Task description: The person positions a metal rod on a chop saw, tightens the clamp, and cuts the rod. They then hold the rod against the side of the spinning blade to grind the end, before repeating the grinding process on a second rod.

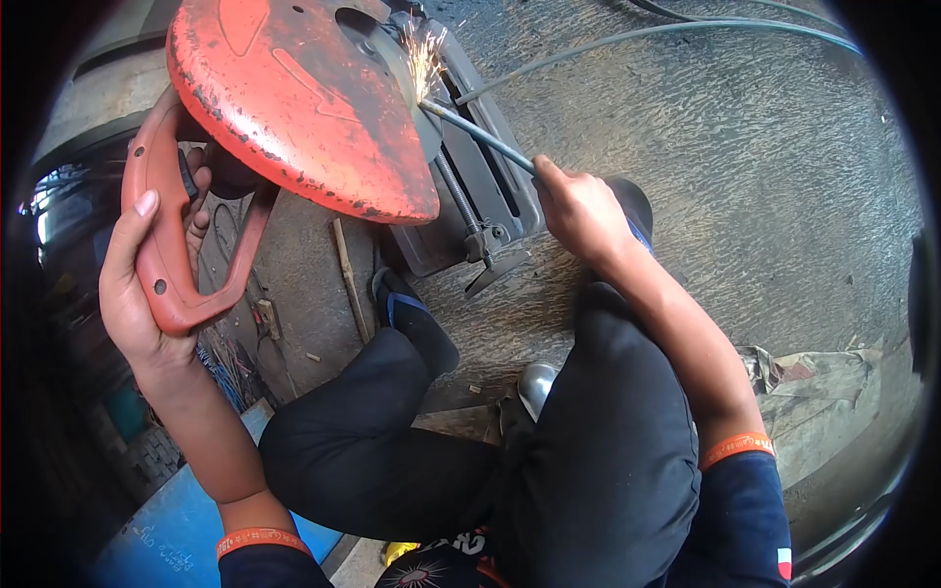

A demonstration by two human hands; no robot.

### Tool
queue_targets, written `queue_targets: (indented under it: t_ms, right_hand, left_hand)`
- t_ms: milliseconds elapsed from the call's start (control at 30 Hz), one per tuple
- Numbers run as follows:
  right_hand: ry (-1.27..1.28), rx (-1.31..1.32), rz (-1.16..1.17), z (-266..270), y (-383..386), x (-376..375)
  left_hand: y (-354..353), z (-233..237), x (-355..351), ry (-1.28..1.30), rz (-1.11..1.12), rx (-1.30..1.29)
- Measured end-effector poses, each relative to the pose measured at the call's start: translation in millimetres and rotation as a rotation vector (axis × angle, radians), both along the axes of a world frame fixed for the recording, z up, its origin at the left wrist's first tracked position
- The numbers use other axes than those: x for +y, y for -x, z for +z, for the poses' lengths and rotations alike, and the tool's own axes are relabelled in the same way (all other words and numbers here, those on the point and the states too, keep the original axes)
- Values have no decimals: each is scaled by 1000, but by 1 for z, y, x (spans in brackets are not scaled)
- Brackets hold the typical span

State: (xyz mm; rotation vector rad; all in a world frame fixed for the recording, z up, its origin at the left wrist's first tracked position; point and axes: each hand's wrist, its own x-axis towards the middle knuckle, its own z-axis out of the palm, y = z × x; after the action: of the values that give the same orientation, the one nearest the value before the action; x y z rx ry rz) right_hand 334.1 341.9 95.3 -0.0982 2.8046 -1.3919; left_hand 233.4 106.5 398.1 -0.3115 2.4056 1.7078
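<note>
My left hand (147, 265) is wrapped round the red D-shaped handle (167, 225) of a chop saw, thumb on the near side and fingers curled by the trigger. The saw's worn red blade guard (314, 118) spreads across the upper left. My right hand (583, 216) grips a thin metal rod (485, 139). The rod's far end meets the cutting disc (431, 137), and sparks (423, 59) fly up from that contact. Under the guard lies the dark saw base (480, 186) with its clamp screw (457, 191). Most of the disc is hidden by the guard.
A long thin rod or cable (667, 31) curves across the floor at the upper right. A wooden stick (350, 279) lies beside my left foot (417, 318). Blue sheet (186, 529) is at lower left, and crumpled cloth (823, 392) lies on the right.
</note>
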Motion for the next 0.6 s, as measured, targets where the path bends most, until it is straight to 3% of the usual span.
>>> queue_targets:
  t_ms: [600]
  right_hand:
    - [-151,36,11,0,-7,-4]
  left_hand:
    - [1,-1,-3,-33,-36,-16]
